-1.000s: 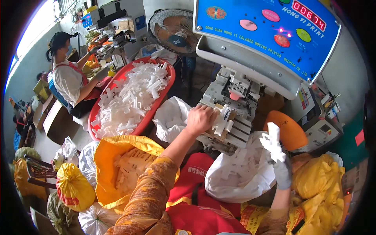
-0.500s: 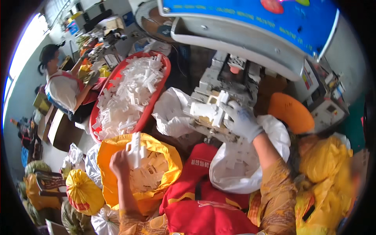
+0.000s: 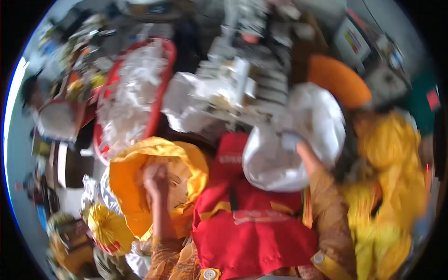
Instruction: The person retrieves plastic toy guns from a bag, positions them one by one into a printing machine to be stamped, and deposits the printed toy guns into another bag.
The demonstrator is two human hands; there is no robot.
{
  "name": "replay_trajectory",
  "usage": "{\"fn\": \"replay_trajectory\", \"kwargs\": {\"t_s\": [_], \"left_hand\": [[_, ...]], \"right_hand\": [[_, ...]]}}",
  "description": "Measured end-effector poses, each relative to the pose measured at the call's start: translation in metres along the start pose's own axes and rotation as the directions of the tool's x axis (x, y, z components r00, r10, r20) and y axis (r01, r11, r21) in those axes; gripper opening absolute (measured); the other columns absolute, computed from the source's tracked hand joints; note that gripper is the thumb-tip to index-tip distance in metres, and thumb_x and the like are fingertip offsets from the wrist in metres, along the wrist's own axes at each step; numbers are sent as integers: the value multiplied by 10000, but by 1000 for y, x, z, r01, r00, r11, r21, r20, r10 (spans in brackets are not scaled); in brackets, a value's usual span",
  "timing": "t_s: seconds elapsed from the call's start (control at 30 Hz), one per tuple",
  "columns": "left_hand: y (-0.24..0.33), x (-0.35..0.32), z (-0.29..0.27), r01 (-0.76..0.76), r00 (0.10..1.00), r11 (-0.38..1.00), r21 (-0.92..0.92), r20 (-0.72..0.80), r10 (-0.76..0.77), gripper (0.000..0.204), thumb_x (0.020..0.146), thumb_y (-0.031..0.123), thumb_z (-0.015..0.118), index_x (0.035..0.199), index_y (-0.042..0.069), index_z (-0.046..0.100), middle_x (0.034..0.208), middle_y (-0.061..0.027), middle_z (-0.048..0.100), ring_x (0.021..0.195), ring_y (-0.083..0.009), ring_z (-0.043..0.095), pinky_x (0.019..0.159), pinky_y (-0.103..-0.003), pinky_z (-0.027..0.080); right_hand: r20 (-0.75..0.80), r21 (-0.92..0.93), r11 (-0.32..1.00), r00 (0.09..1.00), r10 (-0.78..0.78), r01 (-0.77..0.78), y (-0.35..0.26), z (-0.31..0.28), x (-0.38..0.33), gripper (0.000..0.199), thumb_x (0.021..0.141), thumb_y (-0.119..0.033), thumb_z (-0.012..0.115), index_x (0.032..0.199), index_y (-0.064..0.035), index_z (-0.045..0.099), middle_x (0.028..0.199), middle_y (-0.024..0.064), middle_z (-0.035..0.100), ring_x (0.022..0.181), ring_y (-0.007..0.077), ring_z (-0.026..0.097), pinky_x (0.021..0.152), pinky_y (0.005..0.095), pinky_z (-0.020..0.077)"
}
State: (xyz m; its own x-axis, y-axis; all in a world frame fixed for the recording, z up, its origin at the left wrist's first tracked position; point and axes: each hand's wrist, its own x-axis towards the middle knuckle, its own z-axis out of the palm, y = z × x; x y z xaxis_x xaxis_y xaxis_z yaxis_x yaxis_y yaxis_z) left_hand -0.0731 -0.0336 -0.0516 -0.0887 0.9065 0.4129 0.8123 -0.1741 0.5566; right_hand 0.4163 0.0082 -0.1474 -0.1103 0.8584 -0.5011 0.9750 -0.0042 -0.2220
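My bare left hand is down in the mouth of an open yellow bag that contains pale flat pieces. Motion blur smears its fingers, and nothing they might hold can be made out. My gloved right hand reaches into an open white bag, just right of the machine. Its fingers are blurred too. On the machine's fixture sits a white plastic part, with neither hand touching it. A red apron covers my lap between the two bags.
A long red tub heaped with white plastic parts stands at the far left. Beyond it a person sits at work. A knotted yellow bag lies at the near left. Yellow sacks and an orange round-edged panel are on the right.
My right hand has left the machine's fixture and come down into the white bag. The left hand has sunk into the yellow bag; the white plastic part it held no longer shows. The view has tilted down.
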Motion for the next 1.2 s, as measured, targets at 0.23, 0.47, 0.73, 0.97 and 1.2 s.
{"fn": "replay_trajectory", "kwargs": {"t_s": [0.23, 0.47, 0.73, 0.97, 1.2], "left_hand": [[89, -14, 44, -330, 930, 916, -231, 87, 357, 53, 716, 143, 622, 679, 124, 590, 665, -65, 565, 624, -258, 574, 571, -393, 455], [114, -32, 69, -467, 803, 827, -311, 242, 545, 120, 736, 193, 620, 784, 83, 619, 751, -83, 620, 719, -269, 617, 660, -376, 496], [145, -41, 88, -126, 700, 804, -582, 521, 487, 173, 839, 210, 576, 862, 42, 610, 772, -153, 618, 711, -323, 611, 622, -406, 487], [180, -50, 127, -121, 539, 776, -619, 616, 575, 196, 845, 237, 553, 888, 59, 623, 831, -159, 620, 759, -332, 605, 659, -410, 491], [162, -59, 116, -148, 543, 776, -614, 605, 582, 142, 817, 188, 599, 884, 72, 645, 795, -137, 635, 725, -313, 625, 630, -391, 502]], "right_hand": [[131, -370, 920, 988, -84, 128, -9, 54, 53, 547, 724, -446, 589, 1108, -57, 614, 1171, 193, 574, 1068, 315, 571, 911, 391, 446], [239, -405, 895, 966, -97, 190, -44, 31, 33, 615, 679, -504, 614, 1106, -60, 615, 1162, 198, 579, 1076, 316, 563, 935, 379, 437], [-364, -56, 987, 917, -163, 153, -20, -23, -57, 509, 580, -377, 738, 950, -48, 619, 1025, 197, 580, 893, 352, 586, 801, 425, 480], [-213, -137, 957, 951, 224, -256, 8, 4, -108, 453, 747, -385, 649, 1074, -77, 595, 1086, 213, 591, 975, 368, 579, 819, 450, 477], [113, -197, 973, 983, 147, -123, 16, -2, -113, 405, 816, -349, 550, 1083, -47, 584, 1065, 217, 606, 972, 385, 581, 846, 447, 465]]}}
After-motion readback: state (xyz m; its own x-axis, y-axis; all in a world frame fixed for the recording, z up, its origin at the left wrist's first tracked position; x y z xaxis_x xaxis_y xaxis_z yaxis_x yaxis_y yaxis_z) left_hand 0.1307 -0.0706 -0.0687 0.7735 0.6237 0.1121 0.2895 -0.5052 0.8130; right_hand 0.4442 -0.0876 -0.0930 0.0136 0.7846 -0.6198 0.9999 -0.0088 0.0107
